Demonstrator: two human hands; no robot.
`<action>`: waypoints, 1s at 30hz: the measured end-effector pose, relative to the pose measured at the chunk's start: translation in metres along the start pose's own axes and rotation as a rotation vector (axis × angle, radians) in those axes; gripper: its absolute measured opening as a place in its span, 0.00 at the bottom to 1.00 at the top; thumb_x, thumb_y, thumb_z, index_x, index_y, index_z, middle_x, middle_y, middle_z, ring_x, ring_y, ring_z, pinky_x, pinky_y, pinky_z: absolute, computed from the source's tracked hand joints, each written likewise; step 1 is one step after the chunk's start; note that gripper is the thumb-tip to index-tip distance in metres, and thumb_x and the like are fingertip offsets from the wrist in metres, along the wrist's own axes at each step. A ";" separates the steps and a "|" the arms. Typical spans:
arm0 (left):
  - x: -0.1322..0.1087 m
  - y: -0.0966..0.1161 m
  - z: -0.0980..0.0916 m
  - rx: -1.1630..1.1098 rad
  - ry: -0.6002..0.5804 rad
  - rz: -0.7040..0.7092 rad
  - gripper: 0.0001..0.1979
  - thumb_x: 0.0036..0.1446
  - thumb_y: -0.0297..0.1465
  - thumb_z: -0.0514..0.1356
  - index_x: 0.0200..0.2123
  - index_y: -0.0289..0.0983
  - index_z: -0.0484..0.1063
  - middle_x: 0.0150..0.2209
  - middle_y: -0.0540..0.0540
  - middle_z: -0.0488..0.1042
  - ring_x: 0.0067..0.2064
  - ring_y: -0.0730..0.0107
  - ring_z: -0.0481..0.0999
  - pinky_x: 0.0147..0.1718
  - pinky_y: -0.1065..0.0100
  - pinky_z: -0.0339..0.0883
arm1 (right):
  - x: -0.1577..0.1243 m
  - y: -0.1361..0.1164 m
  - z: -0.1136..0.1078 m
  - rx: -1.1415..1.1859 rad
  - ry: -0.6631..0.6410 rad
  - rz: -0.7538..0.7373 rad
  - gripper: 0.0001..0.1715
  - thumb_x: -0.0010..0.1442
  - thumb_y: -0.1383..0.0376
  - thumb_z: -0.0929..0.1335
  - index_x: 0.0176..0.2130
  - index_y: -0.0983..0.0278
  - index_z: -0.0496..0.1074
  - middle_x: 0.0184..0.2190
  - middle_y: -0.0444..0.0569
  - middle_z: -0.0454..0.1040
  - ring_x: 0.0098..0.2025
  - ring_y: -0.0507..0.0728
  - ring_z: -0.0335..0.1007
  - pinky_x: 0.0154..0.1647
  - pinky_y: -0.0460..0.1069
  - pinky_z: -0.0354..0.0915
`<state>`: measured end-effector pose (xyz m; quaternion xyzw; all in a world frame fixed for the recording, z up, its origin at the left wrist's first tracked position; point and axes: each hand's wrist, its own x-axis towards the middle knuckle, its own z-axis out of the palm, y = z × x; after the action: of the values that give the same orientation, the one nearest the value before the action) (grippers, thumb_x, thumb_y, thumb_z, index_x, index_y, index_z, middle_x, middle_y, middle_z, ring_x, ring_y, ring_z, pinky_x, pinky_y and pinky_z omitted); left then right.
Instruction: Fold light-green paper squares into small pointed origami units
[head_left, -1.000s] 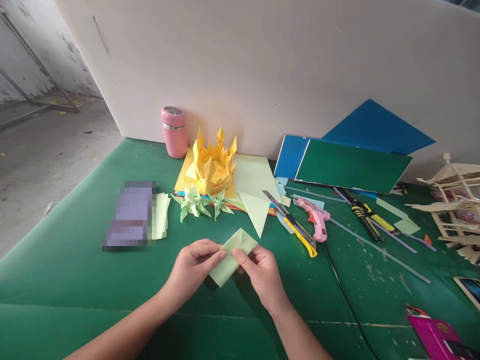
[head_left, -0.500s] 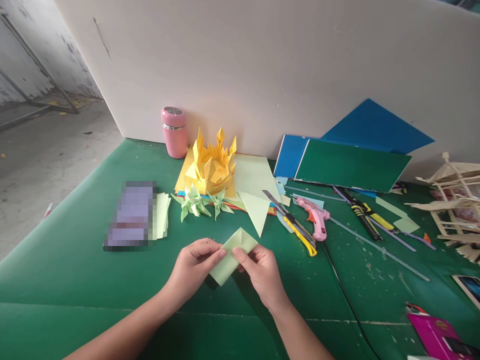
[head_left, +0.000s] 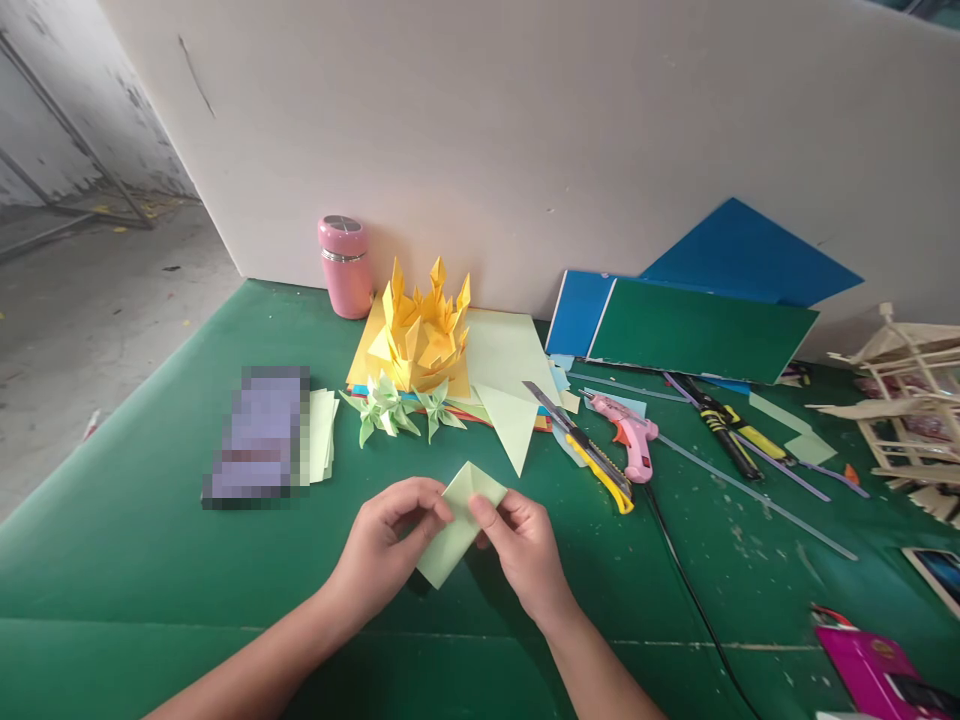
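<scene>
A folded piece of pale green paper (head_left: 454, 530) is held between my two hands above the table, its creased corner pointing away from me. My right hand (head_left: 521, 540) grips its right edge, thumb on top and fingers behind. At the left edge, my left hand (head_left: 394, 530) is closed with thumb and bent fingers against the paper. Just beyond lie folded green paper flowers (head_left: 386, 408), in front of a yellow-orange folded paper crown (head_left: 427, 340) that stands on a stack of coloured sheets.
To the right lie a yellow utility knife (head_left: 589, 460) and a pink glue gun (head_left: 630, 435) with a trailing black cable. Green paper slips (head_left: 321, 435) and a blurred-out phone-like object (head_left: 259, 435) are at left. A pink flask (head_left: 346, 270) stands by the wall; a wooden stick model (head_left: 900, 400) is far right.
The green paper has turned slightly and its lower end has moved toward me. My left thumb and fingers have shifted up along its left edge; my right hand keeps its grip.
</scene>
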<state>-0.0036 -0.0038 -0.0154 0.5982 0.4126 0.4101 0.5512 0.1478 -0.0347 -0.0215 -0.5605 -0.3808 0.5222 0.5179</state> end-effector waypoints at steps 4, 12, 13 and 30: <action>-0.001 0.000 -0.002 0.118 -0.062 0.038 0.10 0.53 0.29 0.58 0.33 0.41 0.80 0.37 0.45 0.76 0.36 0.67 0.77 0.32 0.71 0.72 | 0.002 0.002 -0.003 -0.051 0.051 -0.047 0.26 0.53 0.47 0.68 0.19 0.64 0.64 0.14 0.39 0.59 0.19 0.48 0.56 0.19 0.43 0.56; 0.003 -0.001 -0.006 0.299 -0.078 0.025 0.14 0.53 0.29 0.55 0.39 0.40 0.79 0.43 0.43 0.77 0.37 0.65 0.78 0.33 0.69 0.74 | 0.003 0.003 -0.006 -0.249 0.134 -0.164 0.20 0.55 0.51 0.67 0.25 0.64 0.69 0.15 0.41 0.64 0.19 0.50 0.60 0.21 0.44 0.60; 0.004 -0.002 -0.008 0.362 -0.052 0.038 0.14 0.53 0.30 0.55 0.39 0.40 0.79 0.43 0.42 0.78 0.36 0.65 0.78 0.33 0.68 0.74 | 0.003 0.004 -0.007 -0.268 0.171 -0.198 0.16 0.56 0.53 0.68 0.30 0.64 0.71 0.17 0.41 0.66 0.20 0.51 0.62 0.22 0.45 0.61; 0.009 -0.004 -0.013 0.523 0.012 0.075 0.14 0.51 0.32 0.57 0.39 0.38 0.79 0.42 0.41 0.78 0.24 0.72 0.72 0.28 0.67 0.74 | 0.007 0.009 -0.009 -0.851 0.006 -0.664 0.13 0.63 0.64 0.64 0.45 0.63 0.75 0.35 0.52 0.74 0.37 0.58 0.67 0.38 0.52 0.67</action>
<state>-0.0135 0.0091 -0.0180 0.7326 0.4854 0.3131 0.3601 0.1568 -0.0312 -0.0322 -0.5717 -0.7139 0.1285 0.3833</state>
